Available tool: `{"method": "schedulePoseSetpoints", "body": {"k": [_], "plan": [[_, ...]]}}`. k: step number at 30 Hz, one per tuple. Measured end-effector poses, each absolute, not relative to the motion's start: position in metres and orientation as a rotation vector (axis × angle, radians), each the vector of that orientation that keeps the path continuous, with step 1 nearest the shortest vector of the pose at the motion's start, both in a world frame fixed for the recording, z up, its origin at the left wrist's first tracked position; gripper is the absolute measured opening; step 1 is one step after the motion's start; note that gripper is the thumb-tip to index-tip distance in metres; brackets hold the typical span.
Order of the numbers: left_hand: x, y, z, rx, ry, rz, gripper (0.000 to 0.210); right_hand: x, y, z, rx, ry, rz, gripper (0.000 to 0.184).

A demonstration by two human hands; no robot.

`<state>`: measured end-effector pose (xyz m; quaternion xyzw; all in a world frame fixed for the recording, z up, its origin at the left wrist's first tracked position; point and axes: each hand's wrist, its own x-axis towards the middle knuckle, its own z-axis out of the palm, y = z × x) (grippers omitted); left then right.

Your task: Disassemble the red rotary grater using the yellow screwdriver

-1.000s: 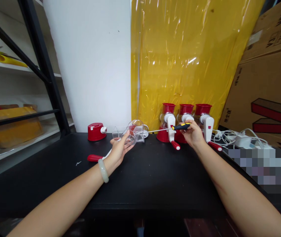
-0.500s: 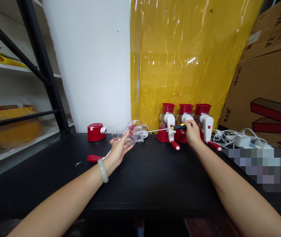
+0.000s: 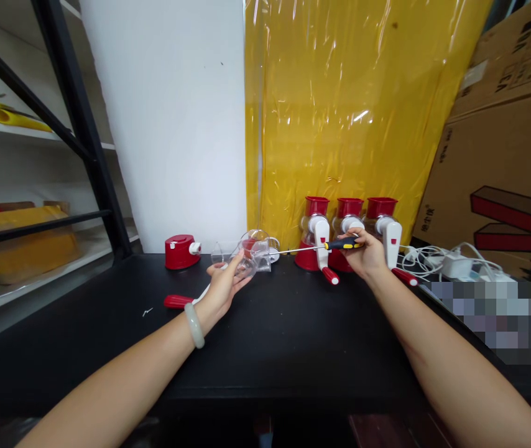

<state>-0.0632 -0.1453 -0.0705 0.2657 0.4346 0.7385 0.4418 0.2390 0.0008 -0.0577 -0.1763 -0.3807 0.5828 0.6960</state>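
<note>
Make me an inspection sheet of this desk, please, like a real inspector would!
Surface: black tabletop; small white bits lie at left.
Things in use: clear plastic part; screwdriver, its shaft reaching toward that part, tip contact unclear.
Clutter: red base and red crank handle at left; three red-and-white crank machines at back right.
Hands: left hand holds the clear plastic part; right hand grips the screwdriver.
Cables: white cables, tangled at right.
Surroundings: white panel and yellow sheet behind; shelves left; cardboard box right.
</note>
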Motion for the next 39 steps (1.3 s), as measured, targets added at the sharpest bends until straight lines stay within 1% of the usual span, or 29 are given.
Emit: {"method": "schedulePoseSetpoints", "body": {"k": [3, 5, 10, 11, 14, 16, 18, 22, 28, 33, 36, 39], "plan": [[-0.064, -0.145, -0.071, 0.649, 1.089, 1.835, 0.057, 0.24, -0.001, -0.057, -0.351, -0.831, 1.338, 0.026], [-0.064, -0.145, -0.071, 0.651, 1.079, 1.834, 0.056, 0.24, -0.003, -0.057, -0.328, -0.864, 1.336, 0.026], [-0.063, -0.144, -0.066, 0.619, 1.064, 1.86, 0.053, 0.233, -0.003, -0.059, -0.325, -0.956, 1.229, 0.013], [-0.063, -0.144, -0.065, 0.614, 1.071, 1.863, 0.053, 0.232, -0.001, -0.06, -0.34, -0.96, 1.193, 0.016], [-0.062, -0.144, -0.065, 0.619, 1.087, 1.856, 0.05, 0.232, 0.007, -0.065, -0.447, -0.973, 1.034, 0.041], [-0.062, -0.144, -0.065, 0.623, 1.092, 1.854, 0.05, 0.234, 0.013, -0.069, -0.548, -0.997, 0.926, 0.053], [-0.062, -0.144, -0.066, 0.63, 1.09, 1.854, 0.051, 0.237, 0.017, -0.073, -0.649, -1.038, 0.851, 0.059], [-0.063, -0.144, -0.067, 0.642, 1.064, 1.857, 0.053, 0.238, 0.02, -0.075, -0.719, -1.078, 0.803, 0.05], [-0.063, -0.143, -0.071, 0.658, 1.076, 1.851, 0.059, 0.225, 0.013, -0.065, -0.567, -0.903, 0.929, 0.042], [-0.061, -0.146, -0.072, 0.694, 1.108, 1.818, 0.061, 0.227, 0.008, -0.061, -0.497, -0.84, 1.037, 0.03], [-0.06, -0.146, -0.071, 0.683, 1.115, 1.814, 0.062, 0.231, 0.006, -0.062, -0.462, -0.865, 1.072, 0.027], [-0.061, -0.145, -0.071, 0.675, 1.102, 1.824, 0.063, 0.231, 0.005, -0.063, -0.459, -0.946, 1.039, 0.028]]}}
